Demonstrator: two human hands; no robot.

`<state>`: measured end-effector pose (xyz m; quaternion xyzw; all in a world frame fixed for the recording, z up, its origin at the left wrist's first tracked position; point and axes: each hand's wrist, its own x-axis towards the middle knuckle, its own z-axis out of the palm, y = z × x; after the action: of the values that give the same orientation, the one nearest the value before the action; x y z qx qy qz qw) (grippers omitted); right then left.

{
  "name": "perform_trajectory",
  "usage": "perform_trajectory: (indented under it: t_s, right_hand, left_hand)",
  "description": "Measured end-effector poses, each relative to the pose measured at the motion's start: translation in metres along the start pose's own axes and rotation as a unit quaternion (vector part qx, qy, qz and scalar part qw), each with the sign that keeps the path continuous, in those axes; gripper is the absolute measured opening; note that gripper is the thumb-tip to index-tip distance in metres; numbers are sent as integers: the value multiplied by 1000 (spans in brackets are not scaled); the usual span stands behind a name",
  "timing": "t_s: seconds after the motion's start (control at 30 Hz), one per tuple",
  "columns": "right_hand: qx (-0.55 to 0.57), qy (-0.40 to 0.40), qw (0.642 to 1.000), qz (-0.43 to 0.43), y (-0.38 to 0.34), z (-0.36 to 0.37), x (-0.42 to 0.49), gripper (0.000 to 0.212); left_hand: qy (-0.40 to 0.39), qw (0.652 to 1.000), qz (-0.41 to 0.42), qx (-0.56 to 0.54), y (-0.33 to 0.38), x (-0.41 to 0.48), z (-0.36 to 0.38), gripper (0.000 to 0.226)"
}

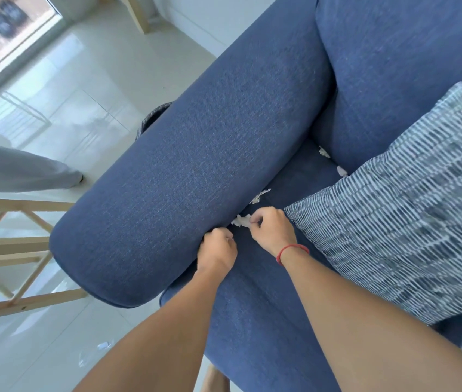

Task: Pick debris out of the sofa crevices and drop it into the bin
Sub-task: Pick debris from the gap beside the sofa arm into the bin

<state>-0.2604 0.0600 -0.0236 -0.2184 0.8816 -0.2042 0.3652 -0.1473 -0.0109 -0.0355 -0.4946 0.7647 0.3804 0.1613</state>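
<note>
Just below frame centre, the right hand [271, 230] pinches a white paper scrap [241, 221] at the crevice between armrest [196, 176] and seat cushion [252, 292]. The left hand [218, 248] is curled, apparently empty. More scraps [259, 196] lie farther along the crevice, toward upper right, nearer the right hand.

Bare forearms, sleeveless; red string bracelet [292, 252] on right wrist
</note>
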Motion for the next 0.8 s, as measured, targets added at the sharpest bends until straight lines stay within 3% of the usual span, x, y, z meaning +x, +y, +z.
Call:
perform_trajectory:
  t_s: [0.27, 0.4, 0.5, 0.8]
  right_hand:
    - [50, 59, 997, -15, -35, -76, -11, 9]
    - [65, 109, 991, -48, -78, -130, -11, 11]
    - [65, 131, 987, -71, -116, -162, -6, 21]
    - [187, 174, 959, -125, -248, -173, 67, 16]
  left_hand:
    - [1, 999, 34, -2, 44, -21, -59, 19]
    - [42, 996, 75, -33, 85, -23, -110, 32]
    - [93, 989, 87, -68, 111, -15, -152, 25]
    - [171, 962, 92, -193, 116, 63, -248, 8]
